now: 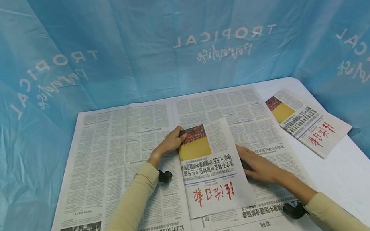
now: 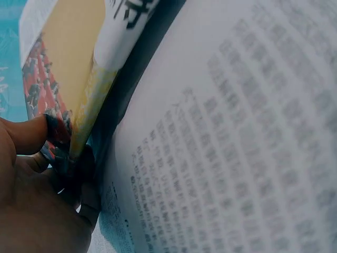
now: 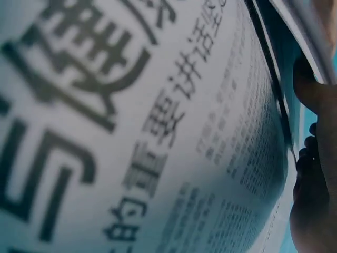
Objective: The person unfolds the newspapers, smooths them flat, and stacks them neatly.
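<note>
A folded newspaper (image 1: pixel 216 195) with a red masthead and a red-and-yellow picture is held over a large opened newspaper sheet (image 1: pixel 131 140). At its upper left edge my left hand (image 1: pixel 172 139) pinches it, thumb on the picture. The left wrist view shows that thumb (image 2: pixel 29 134) on the picture side, with the other fingers partly hidden in shadow below. My right hand (image 1: pixel 258 164) is at the right edge, its fingertips hidden by the paper. In the right wrist view the right thumb (image 3: pixel 310 87) touches a curved paper edge, with the fingers bent beside it.
Another folded newspaper (image 1: pixel 307 122) with the same front lies tilted on the white tabletop (image 1: pixel 355 181) at the right. Blue printed curtains (image 1: pixel 172 32) stand behind the table and along both sides. Each wrist carries a small black camera (image 1: pixel 165 176).
</note>
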Demonstrator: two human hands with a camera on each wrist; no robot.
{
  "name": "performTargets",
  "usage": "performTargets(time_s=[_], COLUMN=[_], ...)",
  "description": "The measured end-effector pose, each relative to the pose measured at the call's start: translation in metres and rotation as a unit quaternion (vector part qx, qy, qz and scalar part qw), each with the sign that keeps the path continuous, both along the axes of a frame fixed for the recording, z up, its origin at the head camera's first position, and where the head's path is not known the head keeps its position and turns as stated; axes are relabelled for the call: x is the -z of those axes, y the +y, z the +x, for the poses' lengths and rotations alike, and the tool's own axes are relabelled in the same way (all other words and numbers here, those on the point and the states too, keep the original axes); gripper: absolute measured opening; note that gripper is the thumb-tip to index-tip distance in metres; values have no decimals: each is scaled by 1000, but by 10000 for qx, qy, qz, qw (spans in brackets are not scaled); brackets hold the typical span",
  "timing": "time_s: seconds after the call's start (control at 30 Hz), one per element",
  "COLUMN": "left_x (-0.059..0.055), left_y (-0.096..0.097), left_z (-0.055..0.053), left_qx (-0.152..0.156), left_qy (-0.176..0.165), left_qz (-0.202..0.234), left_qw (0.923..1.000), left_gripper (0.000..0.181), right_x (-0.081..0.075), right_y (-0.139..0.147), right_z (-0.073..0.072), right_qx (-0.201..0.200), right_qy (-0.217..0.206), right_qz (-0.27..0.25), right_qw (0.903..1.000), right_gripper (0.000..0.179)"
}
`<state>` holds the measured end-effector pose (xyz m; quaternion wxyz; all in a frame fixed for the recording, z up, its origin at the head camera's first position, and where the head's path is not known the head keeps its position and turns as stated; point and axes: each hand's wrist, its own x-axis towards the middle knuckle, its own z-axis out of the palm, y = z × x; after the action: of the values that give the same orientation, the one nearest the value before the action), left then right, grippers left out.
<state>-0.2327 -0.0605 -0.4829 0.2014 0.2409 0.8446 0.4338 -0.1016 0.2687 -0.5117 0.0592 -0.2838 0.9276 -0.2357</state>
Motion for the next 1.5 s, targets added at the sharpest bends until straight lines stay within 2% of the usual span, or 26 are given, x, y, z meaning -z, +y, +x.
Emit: performTargets(time_s=[0.17,0.3,0.43,0.63,0.83,1.0,1.1,1.3,1.5], left_x=[1,2,2,3,4,1,-1,-3,-4], left_y=[1,-1,-5,-15,-23,-26,-26,-25,-26], left_z=[-1,-2,-3,-6,-9,-7,-6,-6,-9], left_qx=[-17,-76,-50,-49,-124,-402,-615,-829,-699], left_qy=[29,-186,-457,-709,-811,-909,-960,-972,-1268], left_qz=[93,357,829,1221,1416,1331,1241,1233,1468], left_qw=[10000,9992,9955,9900,9865,9861,9857,9841,9785], left_gripper=[16,18,19,20,28,55,66,69,62], right_x=[1,3,5,4,2,1,1,2,1], right_y=[-4,-6,-6,-5,-6,-7,-8,-7,-8], right_z=[0,1,-1,0,1,2,3,3,4], right_qx=[-185,-325,-452,-614,-599,-369,-328,-348,-299], right_qy=[182,371,579,882,754,474,469,518,493], right_qz=[458,706,730,684,771,751,789,820,738], right_qw=[9986,9963,9946,9919,9924,9954,9952,9947,9956], right_gripper=[85,80,76,72,77,83,84,83,84])
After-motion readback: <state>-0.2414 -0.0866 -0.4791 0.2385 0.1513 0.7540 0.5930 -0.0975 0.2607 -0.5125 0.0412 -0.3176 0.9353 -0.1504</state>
